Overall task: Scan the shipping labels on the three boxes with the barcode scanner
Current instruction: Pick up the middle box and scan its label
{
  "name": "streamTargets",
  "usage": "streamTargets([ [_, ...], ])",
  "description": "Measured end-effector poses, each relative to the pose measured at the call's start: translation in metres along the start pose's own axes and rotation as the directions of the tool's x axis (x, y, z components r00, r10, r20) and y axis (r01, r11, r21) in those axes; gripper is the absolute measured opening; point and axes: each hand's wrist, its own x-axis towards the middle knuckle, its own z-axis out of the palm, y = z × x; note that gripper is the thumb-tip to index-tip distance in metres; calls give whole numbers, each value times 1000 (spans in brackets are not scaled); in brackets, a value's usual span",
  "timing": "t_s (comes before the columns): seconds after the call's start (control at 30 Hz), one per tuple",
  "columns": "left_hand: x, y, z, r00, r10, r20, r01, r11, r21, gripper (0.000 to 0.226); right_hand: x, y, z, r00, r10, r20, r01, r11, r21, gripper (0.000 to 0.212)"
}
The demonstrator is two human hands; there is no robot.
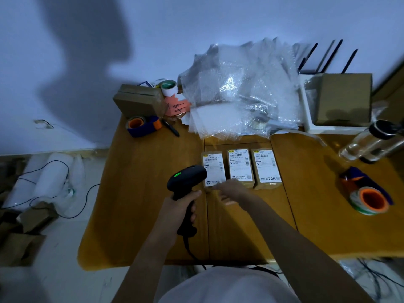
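Observation:
Three small cardboard boxes with white shipping labels lie side by side on the wooden table: a left box [213, 168], a middle box [240, 167] and a right box [266, 168]. My left hand [181, 209] grips the handle of a black corded barcode scanner [187, 179]. Its head, showing a green light, hovers over the left box's near left corner. My right hand [232, 191] is spread flat just in front of the left and middle boxes, fingers apart, holding nothing.
Behind the boxes lies a heap of bubble wrap [240, 90]. At the far left are a tape dispenser [143, 125], a brown box [140, 100] and a pen [171, 127]. On the right are another tape dispenser [367, 193], a clear bottle [369, 141] and a large box [344, 98].

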Motion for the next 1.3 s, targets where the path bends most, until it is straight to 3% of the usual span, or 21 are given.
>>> streamTargets([
  [0.07,0,0,1,1000,-3,3,3,1000,-2,28,3,-5,-10,965,-149,-215,101,970,-221,40],
  [0.13,-1,0,2,1000,-3,2,3,1000,-1,27,7,-6,-20,884,-266,-385,95,908,-408,45],
  [0.2,-2,0,4,1000,-3,8,3,1000,8,26,13,-2,-27,844,-348,-409,77,832,-549,50],
  [0.3,-2,0,6,1000,-5,14,5,1000,26,27,18,3,-35,850,-390,-354,75,755,-652,56],
  [0.47,-4,-1,8,1000,2,20,-3,1000,31,26,25,12,-39,875,-339,-344,7,721,-693,72],
  [0.7,-6,-3,8,1000,-10,11,10,1000,26,26,31,19,-40,873,-335,-355,-45,669,-742,76],
  [1.13,-9,-5,11,1000,-3,1,3,1000,27,23,33,14,-32,867,-334,-370,-45,685,-727,84],
  [1.3,-9,-6,12,1000,-7,4,7,999,35,24,35,14,-33,892,-256,-372,-71,734,-675,91],
])
